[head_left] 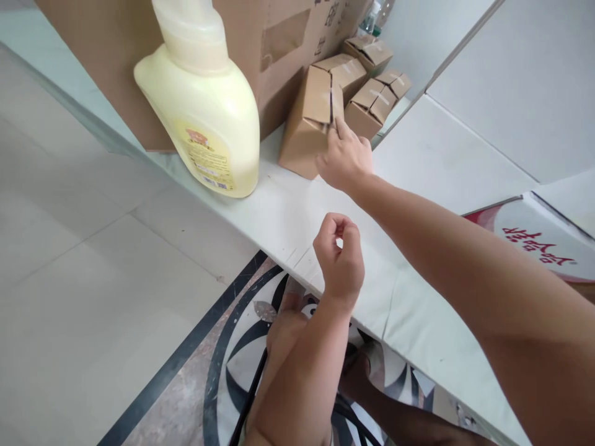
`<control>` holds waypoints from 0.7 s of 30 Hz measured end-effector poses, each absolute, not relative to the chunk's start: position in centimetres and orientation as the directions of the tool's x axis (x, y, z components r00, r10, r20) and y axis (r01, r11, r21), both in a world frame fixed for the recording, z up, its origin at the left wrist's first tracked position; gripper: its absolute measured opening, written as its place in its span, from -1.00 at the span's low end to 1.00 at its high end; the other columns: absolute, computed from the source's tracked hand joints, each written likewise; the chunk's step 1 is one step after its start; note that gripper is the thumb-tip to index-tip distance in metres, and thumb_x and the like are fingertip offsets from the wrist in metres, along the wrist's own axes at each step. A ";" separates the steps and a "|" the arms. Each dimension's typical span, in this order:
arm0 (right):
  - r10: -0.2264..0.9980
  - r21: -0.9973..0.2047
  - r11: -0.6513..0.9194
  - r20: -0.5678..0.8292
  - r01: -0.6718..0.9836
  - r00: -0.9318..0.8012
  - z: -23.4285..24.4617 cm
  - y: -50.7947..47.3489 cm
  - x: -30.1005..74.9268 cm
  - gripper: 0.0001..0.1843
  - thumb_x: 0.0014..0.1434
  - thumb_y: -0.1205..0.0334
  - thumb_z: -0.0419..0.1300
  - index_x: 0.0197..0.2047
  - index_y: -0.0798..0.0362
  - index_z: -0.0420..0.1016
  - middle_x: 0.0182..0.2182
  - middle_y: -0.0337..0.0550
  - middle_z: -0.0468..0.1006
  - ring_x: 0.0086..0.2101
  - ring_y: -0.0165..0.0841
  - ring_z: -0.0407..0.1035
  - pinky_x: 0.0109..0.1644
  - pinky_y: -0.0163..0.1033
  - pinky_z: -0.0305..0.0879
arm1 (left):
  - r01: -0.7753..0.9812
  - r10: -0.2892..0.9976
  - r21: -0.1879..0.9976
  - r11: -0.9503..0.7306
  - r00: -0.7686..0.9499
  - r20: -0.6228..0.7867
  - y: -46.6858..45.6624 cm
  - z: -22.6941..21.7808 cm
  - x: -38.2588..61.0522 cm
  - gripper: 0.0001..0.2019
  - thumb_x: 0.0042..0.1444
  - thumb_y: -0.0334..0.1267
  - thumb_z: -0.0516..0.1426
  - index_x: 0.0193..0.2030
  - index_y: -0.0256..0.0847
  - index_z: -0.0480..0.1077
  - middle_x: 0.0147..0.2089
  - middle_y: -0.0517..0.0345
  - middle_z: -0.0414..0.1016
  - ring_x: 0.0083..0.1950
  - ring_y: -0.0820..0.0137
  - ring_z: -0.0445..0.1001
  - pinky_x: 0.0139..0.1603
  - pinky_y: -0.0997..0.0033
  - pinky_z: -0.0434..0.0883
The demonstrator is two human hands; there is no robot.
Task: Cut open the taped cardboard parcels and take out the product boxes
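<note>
Brown cardboard forms the carton [300,139] standing on the pale table [413,303], set back from the front edge, just beside a large box [105,68]. The right hand [346,155] has its fingertips at the carton's slightly gaping top flaps; I cannot tell whether they pinch one. Nearer the table's front edge, the left hand [341,260] hovers, curled into a loose ring, thumb and fingers drawn together. Close to that edge stands a pale yellow bottle [218,118]; smaller cartons [367,108] cluster toward the far edge.

Right hand [346,156] apparently against a small cardboard box [304,133]
</note>
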State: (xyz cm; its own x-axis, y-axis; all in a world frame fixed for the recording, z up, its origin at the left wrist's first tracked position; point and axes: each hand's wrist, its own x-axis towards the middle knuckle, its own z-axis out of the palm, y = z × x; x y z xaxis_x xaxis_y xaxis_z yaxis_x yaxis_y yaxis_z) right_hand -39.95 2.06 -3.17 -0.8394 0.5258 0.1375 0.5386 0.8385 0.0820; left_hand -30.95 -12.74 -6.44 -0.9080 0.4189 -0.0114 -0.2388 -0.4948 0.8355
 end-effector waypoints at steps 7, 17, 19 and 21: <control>0.465 -0.069 0.879 0.342 0.472 -0.816 -4.2 2.3 -20.6 -0.49 0.37 0.03 0.03 0.28 0.02 0.43 0.44 0.18 0.34 0.39 -0.04 0.31 0.44 0.17 0.29 | 0.055 0.248 0.929 -0.365 -0.956 0.154 -12.3 -7.5 -30.5 -0.94 0.23 -0.26 0.12 -0.29 -0.08 0.32 -0.23 0.13 0.42 -0.12 0.27 0.41 0.04 0.20 0.40; 0.796 -0.481 0.421 0.603 0.769 -0.058 -11.6 -5.6 7.4 -0.65 0.34 -0.02 0.05 -0.11 -0.03 0.58 0.10 0.15 0.58 0.12 0.08 0.53 0.26 0.36 0.41 | 0.034 0.947 0.996 -0.076 -0.311 0.083 -7.6 -6.6 -23.8 -0.71 0.23 -0.05 0.24 0.03 -0.06 0.55 0.34 -0.05 0.49 0.43 0.08 0.40 0.45 0.04 0.36; 0.818 -0.494 0.294 0.573 0.818 0.052 -12.4 -5.5 10.2 -0.60 0.33 -0.03 0.01 -0.09 0.02 0.58 0.00 0.17 0.57 0.07 0.05 0.52 0.20 0.32 0.43 | 0.054 0.991 0.998 -0.038 -0.125 0.044 -6.6 -6.6 -21.7 -0.70 0.23 -0.09 0.22 0.06 -0.06 0.56 0.36 -0.03 0.50 0.42 0.10 0.43 0.44 0.09 0.38; 0.867 -0.477 0.163 0.487 0.864 0.105 -13.0 -4.4 12.6 -0.56 0.30 -0.02 -0.02 -0.05 0.05 0.57 -0.06 0.15 0.54 0.03 0.01 0.49 0.10 0.22 0.46 | 0.076 0.999 0.997 -0.032 -0.033 0.035 -5.7 -6.9 -20.0 -0.66 0.24 -0.09 0.21 0.12 -0.03 0.55 0.39 -0.01 0.50 0.43 0.12 0.44 0.44 0.12 0.39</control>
State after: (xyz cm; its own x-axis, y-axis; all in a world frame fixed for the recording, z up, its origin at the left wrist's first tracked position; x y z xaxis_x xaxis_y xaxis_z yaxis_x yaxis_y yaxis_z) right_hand 12.60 -4.41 -13.00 0.1048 0.8674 0.4865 0.8638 0.1630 -0.4768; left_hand -20.01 -5.65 -6.85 -0.0329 0.9988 0.0350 0.0760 -0.0324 0.9966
